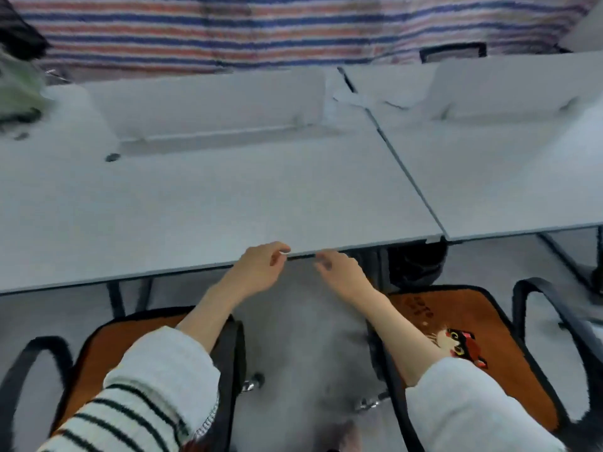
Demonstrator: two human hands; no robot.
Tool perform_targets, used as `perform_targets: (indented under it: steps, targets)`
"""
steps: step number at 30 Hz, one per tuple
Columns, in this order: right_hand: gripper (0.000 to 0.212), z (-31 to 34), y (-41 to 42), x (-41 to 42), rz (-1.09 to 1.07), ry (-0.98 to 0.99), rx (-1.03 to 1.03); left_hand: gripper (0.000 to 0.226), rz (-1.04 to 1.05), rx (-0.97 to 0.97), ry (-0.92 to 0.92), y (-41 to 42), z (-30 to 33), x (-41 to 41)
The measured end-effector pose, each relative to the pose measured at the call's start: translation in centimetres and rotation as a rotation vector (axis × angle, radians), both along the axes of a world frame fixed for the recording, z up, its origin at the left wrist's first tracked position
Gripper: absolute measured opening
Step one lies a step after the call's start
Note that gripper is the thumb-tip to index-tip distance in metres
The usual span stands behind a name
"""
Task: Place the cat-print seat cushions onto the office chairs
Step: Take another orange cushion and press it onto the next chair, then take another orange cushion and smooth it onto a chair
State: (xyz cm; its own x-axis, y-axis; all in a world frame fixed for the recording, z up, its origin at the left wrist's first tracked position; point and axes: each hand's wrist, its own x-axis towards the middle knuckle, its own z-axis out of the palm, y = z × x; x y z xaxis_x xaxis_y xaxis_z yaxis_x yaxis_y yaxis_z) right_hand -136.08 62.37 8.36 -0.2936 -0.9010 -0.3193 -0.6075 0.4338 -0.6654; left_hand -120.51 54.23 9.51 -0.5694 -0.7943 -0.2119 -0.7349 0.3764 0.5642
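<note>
- Nearest: two sleeves, the left one (130,396) white w/ dark stripes, the right one (463,409) plain pale, both pushed up off bare forearms.
- Left office chair (228,370) near left, black arms; an orange cat-print cushion (107,350) lies on its seat, mostly covered by the left arm, print not visible from here.
- Right office chair (548,324) near right, black arms too; second orange cushion (456,331) lies flat on its seat, dark border, cat face showing near the forearm, some blurred lettering toward the far edge.
- Grey floor (300,337) runs btwn the two chairs.
- Left hand (261,265) sits at the near edge of the desk, fingers loosely curled, thumb over the edge; grips nothing I can see.
- Right hand (339,269) just beside it, just below the desk edge, fingers loosely bent, empty. Hands near each other, not touching.
- Left desk (195,197) pale grey; right desk (522,177) butts against it, a thin seam btwn them.
- White divider panels (212,102) stand on the far part of the desks.
- Far back: a red-blue-white striped sheet (228,27) across the whole width.
</note>
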Motion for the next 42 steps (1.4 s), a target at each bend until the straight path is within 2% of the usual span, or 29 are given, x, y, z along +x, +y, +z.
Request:
perform_targets:
  steps: [5, 11, 15, 21, 25, 32, 42]
  targets:
    - [0.036, 4.6, -1.7, 15.5, 0.202, -0.064, -0.144, 0.029, 0.229, -0.088, 0.077, 0.9, 5.6, 17.7]
    - [0.039, 7.9, -0.1, 35.3, 0.388, -0.176, -0.224, 0.029, 0.488, -0.203, 0.161, 7.7, 10.5, 40.3]
    - [0.037, 9.5, 0.6, 44.7, 0.527, -0.195, -0.267, 0.028, 0.653, -0.302, 0.16, 11.3, 12.0, 51.2]
    - [0.037, 10.5, -1.4, 55.7, 0.685, -0.198, -0.29, 0.026, 0.825, -0.359, 0.233, 12.8, 10.8, 63.5]
    - [0.036, 9.4, -4.4, 62.1, 0.709, -0.224, -0.267, 0.024, 0.889, -0.329, 0.278, 12.0, 9.3, 70.0]
    - [0.035, 6.8, -12.2, 74.9, 0.645, -0.302, -0.232, 0.026, 0.892, -0.279, 0.187, 5.1, 8.9, 82.9]
    - [0.035, 6.3, -23.0, 91.8, 0.684, -0.309, -0.156, 0.027, 0.98, -0.207, 0.132, -3.4, 6.9, 100.5]
